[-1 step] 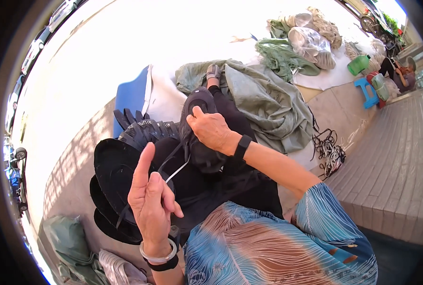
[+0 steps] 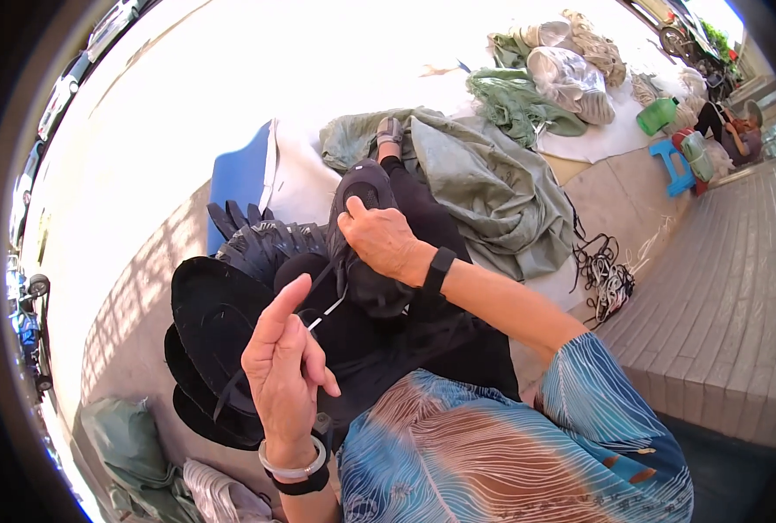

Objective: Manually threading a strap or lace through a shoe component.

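Observation:
My right hand point(image 2: 377, 241) is closed on a dark fabric item point(image 2: 366, 181) lying over my legs; its kind I cannot make out. From this item a thin cord point(image 2: 327, 312), partly white, runs down to my left hand point(image 2: 288, 379). That hand is raised, with its index finger stretched up and the other fingers curled. Its grip on the cord is partly hidden behind the fingers. Left of it lie several large, rounded black fabric pieces point(image 2: 213, 301), stacked and overlapping. Beyond my left hand is a bundle of black straps point(image 2: 274, 237).
A grey-green cloth point(image 2: 492, 187) spreads beyond my legs, beside a blue sheet point(image 2: 238, 179). Tangled black and white cords point(image 2: 606, 275) lie at right, near a brick ledge point(image 2: 719, 322). Farther off are filled bags point(image 2: 571, 83), a blue stool point(image 2: 672, 170) and a seated person point(image 2: 741, 135).
My left hand has shifted slightly right, and its index finger leans farther right. My right hand has moved a little to the left, still on the dark item.

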A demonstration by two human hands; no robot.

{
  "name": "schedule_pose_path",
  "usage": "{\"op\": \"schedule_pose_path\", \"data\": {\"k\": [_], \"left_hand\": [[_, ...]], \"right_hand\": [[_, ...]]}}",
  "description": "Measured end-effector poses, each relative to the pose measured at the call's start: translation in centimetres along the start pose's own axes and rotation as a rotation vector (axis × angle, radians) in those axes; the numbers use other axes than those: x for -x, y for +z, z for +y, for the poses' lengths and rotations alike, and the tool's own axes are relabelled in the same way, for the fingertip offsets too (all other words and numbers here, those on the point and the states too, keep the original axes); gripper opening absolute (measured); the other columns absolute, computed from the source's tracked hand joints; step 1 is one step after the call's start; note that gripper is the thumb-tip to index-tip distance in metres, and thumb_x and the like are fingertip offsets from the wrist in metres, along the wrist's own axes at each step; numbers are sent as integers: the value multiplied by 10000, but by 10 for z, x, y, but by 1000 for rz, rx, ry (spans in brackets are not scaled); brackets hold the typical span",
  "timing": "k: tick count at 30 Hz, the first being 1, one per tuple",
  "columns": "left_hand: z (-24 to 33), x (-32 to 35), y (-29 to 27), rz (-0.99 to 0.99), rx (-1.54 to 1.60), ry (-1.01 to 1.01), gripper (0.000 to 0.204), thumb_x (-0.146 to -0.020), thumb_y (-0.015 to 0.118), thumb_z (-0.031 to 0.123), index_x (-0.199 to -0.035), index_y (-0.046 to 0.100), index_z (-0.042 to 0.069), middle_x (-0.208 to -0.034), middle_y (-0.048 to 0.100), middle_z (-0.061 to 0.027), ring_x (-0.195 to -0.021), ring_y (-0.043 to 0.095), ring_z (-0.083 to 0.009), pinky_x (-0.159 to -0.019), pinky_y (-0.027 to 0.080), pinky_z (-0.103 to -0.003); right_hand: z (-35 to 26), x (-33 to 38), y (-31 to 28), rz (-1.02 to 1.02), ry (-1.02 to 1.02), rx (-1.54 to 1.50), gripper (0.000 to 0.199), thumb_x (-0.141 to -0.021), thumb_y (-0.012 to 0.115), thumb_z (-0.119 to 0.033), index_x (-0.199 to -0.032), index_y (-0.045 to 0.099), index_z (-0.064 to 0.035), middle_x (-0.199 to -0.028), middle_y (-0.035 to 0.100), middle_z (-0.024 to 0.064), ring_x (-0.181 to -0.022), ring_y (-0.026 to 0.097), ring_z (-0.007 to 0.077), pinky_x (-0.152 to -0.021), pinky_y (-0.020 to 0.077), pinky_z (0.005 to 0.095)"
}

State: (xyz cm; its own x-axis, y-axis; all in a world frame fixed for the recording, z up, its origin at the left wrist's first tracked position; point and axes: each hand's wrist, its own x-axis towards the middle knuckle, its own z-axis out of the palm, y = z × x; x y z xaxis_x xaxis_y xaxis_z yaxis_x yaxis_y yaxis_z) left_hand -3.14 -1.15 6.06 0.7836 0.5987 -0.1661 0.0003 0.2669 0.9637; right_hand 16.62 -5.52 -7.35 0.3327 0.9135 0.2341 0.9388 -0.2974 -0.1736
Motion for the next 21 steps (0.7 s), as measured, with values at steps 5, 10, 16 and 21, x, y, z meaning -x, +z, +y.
{"op": "schedule_pose_path", "data": {"k": [5, 10, 16, 21], "left_hand": [[-27, -4, 8, 63, 142, -127, 243, -971, 430, 89, -1145, 570, -7, -659, 519, -10, -436, 392, -8, -403, 428, -169], [-48, -8, 6, 106, 170, -207, 214, -953, 485, 96, -1129, 557, 0, -804, 558, -31, -460, 422, -14, -417, 444, -183], [-72, -15, 8, 154, 86, -285, 148, -939, 514, 113, -1039, 561, 14, -822, 541, -25, -469, 437, -28, -390, 416, -192], [-89, -26, 12, 170, 104, -305, 86, -932, 536, 127, -960, 545, 46, -794, 529, -8, -473, 432, -38, -389, 397, -199]], "right_hand": [[-7, -5, 9, -29, 22, -3, 76, -776, 584, -87, -798, 550, -22, -867, 526, 109, -703, 666, 256, -584, 538, 335], [19, 2, 23, 259, 278, -560, 81, -780, 589, -68, -817, 580, 2, -822, 568, 125, -691, 622, 252, -623, 509, 329], [32, 24, 13, 228, 439, -980, 143, -791, 620, -94, -905, 595, -11, -746, 566, 86, -678, 567, 197, -640, 467, 305], [33, 35, 13, 234, 264, -603, 201, -786, 639, -151, -941, 574, -42, -895, 566, 102, -727, 624, 306, -643, 517, 401]]}}
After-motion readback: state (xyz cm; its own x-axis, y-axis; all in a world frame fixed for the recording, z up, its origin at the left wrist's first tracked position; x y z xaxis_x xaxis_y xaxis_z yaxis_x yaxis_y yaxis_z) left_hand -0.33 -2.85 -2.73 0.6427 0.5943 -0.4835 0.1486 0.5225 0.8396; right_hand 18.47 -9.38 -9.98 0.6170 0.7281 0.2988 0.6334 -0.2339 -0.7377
